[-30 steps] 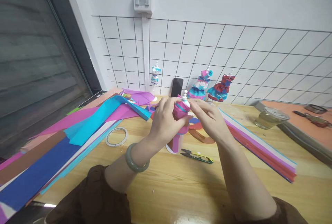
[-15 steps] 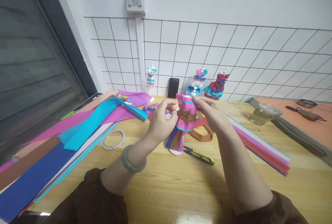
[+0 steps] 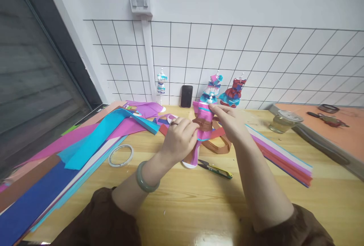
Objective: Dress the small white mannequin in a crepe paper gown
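A small white dress form [image 3: 211, 98] wears a pink crepe paper dress [image 3: 205, 134] with turquoise stripes and a brown band round the waist. My left hand [image 3: 180, 137] is closed at the dress's left side, its fingertips gripping the paper near the waist. At the upper right edge, my right hand [image 3: 229, 120] pinches the top of the dress beside the form's neck. The fingers hide part of the bodice. The form's white round base [image 3: 189, 165] rests on the table, and thread snips [image 3: 215, 168] with yellow-green handles lie just right of it.
Coloured crepe paper strips [image 3: 93, 137] cover the left side, with a tape roll [image 3: 121, 155] beside them. More strips [image 3: 281, 155] lie right. Behind stand a phone [image 3: 187, 96] and dressed forms [image 3: 161, 82]. A lidded cup [image 3: 284, 121] sits at right.
My left hand has moved in to the right and closed on the side of the dress, turning its back toward me. My right hand keeps its pinch at the top. The view has shifted slightly.
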Demonstrator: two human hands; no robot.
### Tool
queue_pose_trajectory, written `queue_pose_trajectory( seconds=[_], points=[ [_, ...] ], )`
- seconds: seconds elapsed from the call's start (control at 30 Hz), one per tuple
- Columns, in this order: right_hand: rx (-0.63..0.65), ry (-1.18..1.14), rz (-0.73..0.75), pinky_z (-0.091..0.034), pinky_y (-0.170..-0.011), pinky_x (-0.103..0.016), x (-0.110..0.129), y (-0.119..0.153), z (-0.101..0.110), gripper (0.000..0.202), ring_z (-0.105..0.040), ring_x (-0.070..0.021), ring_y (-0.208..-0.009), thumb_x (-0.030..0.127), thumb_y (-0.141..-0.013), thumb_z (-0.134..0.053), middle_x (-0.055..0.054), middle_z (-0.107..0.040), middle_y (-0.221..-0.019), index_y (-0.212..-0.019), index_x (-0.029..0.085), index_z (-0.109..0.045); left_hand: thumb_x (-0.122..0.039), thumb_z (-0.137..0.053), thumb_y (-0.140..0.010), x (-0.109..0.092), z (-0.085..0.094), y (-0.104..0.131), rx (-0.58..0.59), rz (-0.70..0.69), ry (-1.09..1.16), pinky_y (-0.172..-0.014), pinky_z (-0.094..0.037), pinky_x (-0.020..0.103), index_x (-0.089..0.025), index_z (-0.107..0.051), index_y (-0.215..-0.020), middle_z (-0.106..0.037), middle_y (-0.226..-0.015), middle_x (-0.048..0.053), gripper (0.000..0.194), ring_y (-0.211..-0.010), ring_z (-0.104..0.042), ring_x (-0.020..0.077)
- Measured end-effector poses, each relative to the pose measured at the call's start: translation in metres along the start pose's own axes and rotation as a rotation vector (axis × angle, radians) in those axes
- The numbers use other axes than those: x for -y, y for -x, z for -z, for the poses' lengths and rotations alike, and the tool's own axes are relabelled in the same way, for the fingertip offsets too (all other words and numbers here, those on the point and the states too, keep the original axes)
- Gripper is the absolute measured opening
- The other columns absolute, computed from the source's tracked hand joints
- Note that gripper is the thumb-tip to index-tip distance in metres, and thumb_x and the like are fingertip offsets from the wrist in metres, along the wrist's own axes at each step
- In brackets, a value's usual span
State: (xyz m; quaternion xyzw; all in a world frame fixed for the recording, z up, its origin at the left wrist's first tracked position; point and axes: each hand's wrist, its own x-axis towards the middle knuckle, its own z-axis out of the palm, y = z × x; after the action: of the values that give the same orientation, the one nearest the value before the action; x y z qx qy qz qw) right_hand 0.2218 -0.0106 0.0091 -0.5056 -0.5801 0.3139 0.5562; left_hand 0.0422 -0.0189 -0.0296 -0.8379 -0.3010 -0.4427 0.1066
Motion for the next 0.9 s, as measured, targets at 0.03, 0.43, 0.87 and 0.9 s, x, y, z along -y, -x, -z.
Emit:
queue_pose_trajectory(
  seconds=[0.03,0.43,0.87,0.9],
  points=[
    [0.005,0.007,0.008,-0.047,-0.074,-0.028,0.000,0.000,0.000,0.036,-0.057,-0.0166,-0.074,0.054,-0.080,-0.059,-0.001,-0.062,-0.073,-0.074,0.019,-0.067,-0.017,-0.048,-0.087,0.000,0.000,0.001,-0.002,-0.039,-0.050,-0.080,-0.043,0.037,-0.017,-0.060,-0.089,-0.063,-0.086,0.006,0.013,-0.086,-0.055,0.0207],
    [0.047,0.074,0.086,-0.040,-0.067,-0.026,0.010,0.008,-0.008,0.042,-0.049,-0.0140,-0.065,0.054,-0.084,-0.053,0.000,-0.054,-0.066,-0.067,0.017,-0.061,-0.018,-0.047,-0.088,0.003,-0.003,0.003,-0.033,-0.152,-0.269,-0.075,-0.035,0.037,-0.018,-0.063,-0.089,-0.060,-0.077,0.006,0.016,-0.079,-0.051,0.0209],
    [0.022,0.118,0.111,-0.036,-0.061,-0.025,0.010,0.008,-0.007,0.047,-0.045,-0.0129,-0.061,0.059,-0.082,-0.051,0.002,-0.047,-0.060,-0.060,0.018,-0.050,-0.015,-0.043,-0.089,0.009,-0.006,0.006,0.011,-0.165,-0.137,-0.075,-0.032,0.039,-0.020,-0.054,-0.067,-0.056,-0.070,0.005,0.024,-0.080,-0.050,0.0208],
    [0.023,0.110,0.104,-0.038,-0.062,-0.025,0.009,0.007,-0.007,0.046,-0.047,-0.0135,-0.062,0.059,-0.082,-0.052,0.002,-0.049,-0.061,-0.060,0.018,-0.052,-0.016,-0.044,-0.088,0.010,-0.006,0.006,0.016,-0.171,-0.141,-0.075,-0.032,0.039,-0.020,-0.054,-0.069,-0.057,-0.071,0.005,0.023,-0.080,-0.051,0.0210]
  ],
)
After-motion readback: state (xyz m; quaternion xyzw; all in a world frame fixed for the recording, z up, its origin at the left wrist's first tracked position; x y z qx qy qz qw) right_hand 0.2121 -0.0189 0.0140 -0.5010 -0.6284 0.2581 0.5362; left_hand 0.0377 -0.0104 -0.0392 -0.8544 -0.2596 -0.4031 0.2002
